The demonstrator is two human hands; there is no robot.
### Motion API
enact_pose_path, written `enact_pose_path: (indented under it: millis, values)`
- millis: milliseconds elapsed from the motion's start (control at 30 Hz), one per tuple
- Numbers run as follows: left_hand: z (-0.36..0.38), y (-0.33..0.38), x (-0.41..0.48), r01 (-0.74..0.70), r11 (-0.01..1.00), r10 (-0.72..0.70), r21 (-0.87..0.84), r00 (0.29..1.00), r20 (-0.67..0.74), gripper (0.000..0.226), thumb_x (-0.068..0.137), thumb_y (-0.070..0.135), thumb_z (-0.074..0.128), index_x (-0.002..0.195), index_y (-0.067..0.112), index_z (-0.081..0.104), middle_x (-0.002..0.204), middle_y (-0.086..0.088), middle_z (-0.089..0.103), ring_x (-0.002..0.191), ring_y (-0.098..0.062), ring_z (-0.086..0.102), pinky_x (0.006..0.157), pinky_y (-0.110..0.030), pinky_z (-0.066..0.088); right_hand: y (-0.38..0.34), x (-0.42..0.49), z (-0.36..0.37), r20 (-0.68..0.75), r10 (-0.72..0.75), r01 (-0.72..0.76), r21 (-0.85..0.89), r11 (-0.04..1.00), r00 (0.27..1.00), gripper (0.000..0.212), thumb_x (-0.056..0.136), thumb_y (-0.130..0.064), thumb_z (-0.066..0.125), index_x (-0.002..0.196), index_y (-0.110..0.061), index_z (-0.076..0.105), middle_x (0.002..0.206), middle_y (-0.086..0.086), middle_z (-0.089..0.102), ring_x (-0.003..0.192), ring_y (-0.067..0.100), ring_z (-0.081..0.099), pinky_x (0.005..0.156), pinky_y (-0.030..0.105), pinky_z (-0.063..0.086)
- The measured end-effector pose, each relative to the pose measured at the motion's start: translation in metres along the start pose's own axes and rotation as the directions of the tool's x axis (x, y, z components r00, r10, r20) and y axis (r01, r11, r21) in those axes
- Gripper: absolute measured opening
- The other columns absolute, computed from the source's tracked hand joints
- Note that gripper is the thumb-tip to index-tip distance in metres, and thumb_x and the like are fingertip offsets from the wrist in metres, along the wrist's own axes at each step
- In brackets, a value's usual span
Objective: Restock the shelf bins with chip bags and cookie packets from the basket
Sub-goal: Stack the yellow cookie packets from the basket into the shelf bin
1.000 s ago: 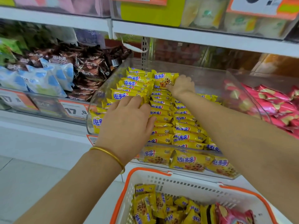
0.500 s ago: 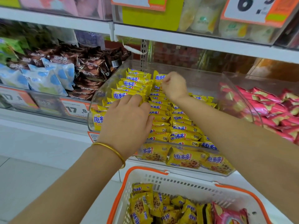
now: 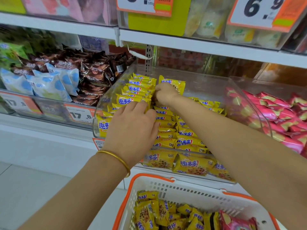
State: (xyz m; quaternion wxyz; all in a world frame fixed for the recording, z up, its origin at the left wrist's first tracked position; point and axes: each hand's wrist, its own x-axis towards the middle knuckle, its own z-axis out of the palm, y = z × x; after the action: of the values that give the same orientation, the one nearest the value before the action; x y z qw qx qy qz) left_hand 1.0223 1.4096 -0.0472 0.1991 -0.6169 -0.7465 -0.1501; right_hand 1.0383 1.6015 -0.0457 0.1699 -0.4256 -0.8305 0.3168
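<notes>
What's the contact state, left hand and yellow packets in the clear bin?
Touching. Head view: left hand lies on the yellow packets, fingertips pressed against the rows, no gap visible.

the yellow cookie packets are thin plastic film, glossy and crinkled, with light catching on their folds. the bin around them is clear hard plastic, smooth, with reflections on its walls. the basket is white moulded plastic, matt and pierced with slots, under a smooth orange plastic rim. the bangle is polished yellow metal. the price tags look like matt printed paper. the pink packets and brown packets are shiny film too. the shelf edge is smooth and white.
</notes>
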Motion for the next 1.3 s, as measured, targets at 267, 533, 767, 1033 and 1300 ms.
enact_pose_path:
  millis: [267,533,767,1033,1300]
  values:
    - [0.0,0.001,0.001,0.002,1.0,-0.002,-0.007,1.0,0.018,0.044,0.083,0.037,0.032,0.084,0.012,0.068,0.093,-0.008,0.066,0.086,-0.032,0.062,0.073,-0.042,0.05,0.037,0.0,-0.038,-0.398,0.358,-0.276,0.248,0.929,0.845,0.026,0.09,-0.003,0.051,0.116,-0.006,0.046,0.118,0.015,0.048,0.116,0.033,0.05,0.085,0.032,0.041]
    - [0.001,0.001,0.001,-0.009,1.0,0.009,-0.011,1.0,0.002,0.044,0.083,0.037,0.032,0.083,0.012,0.068,0.093,-0.01,0.066,0.085,-0.032,0.062,0.072,-0.041,0.05,0.023,0.005,-0.014,-0.262,0.144,-0.154,-0.02,0.988,0.954,0.031,0.089,0.003,0.047,0.066,-0.012,0.033,0.093,0.011,0.039,0.079,0.025,0.039,0.056,0.026,0.029]
    - [0.001,-0.001,0.0,-0.033,0.998,0.032,-0.045,0.999,-0.03,0.044,0.084,0.036,0.032,0.086,0.012,0.068,0.095,-0.009,0.066,0.088,-0.032,0.061,0.074,-0.042,0.05,0.029,0.0,-0.024,-0.267,0.153,-0.17,-0.043,0.984,0.952,0.017,0.088,0.006,0.044,0.075,-0.002,0.052,0.094,0.016,0.043,0.081,0.028,0.044,0.055,0.025,0.039]
    - [-0.03,0.016,-0.029,-0.333,0.938,0.313,-0.093,0.932,-0.18,0.022,0.088,0.02,0.05,0.091,0.007,0.067,0.101,-0.009,0.066,0.091,-0.034,0.058,0.077,-0.045,0.042,0.0,-0.126,-0.069,-0.203,-0.062,0.134,0.367,0.92,0.977,0.02,0.087,0.001,0.056,0.106,-0.005,0.06,0.091,0.01,0.059,0.078,0.02,0.063,0.061,0.035,0.055]
    - [0.004,0.033,-0.114,-0.421,0.879,0.473,-0.225,0.832,0.29,0.035,0.084,0.029,0.039,0.089,0.011,0.068,0.091,-0.007,0.066,0.084,-0.031,0.06,0.06,-0.042,0.054,0.109,-0.278,0.0,0.512,0.059,-0.182,0.192,0.964,0.857,0.013,0.093,-0.006,0.053,0.093,-0.011,0.065,0.081,0.005,0.069,0.07,0.018,0.067,0.052,0.024,0.052]
